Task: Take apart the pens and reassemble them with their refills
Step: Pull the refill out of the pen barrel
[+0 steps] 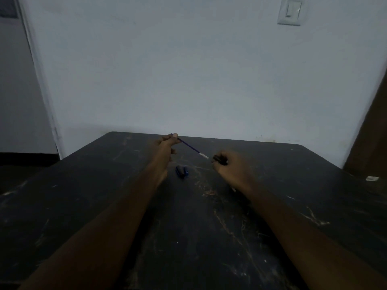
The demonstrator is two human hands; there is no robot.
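Observation:
My left hand (166, 144) pinches the tip end of a thin blue refill (191, 148), held above the table and slanting down to the right, its white end close to my right hand. My right hand (230, 168) grips dark pen barrels (219, 160), whose ends stick out of the fist toward the refill. A pale tip shows below that fist. Two dark blue pen caps (181, 172) lie side by side on the black table (104, 185) between my hands.
A small white scrap (372, 178) lies near the table's right edge. The table's far edge stands against a pale wall with a light switch (291, 11). A brown door edge (372, 130) rises at the right.

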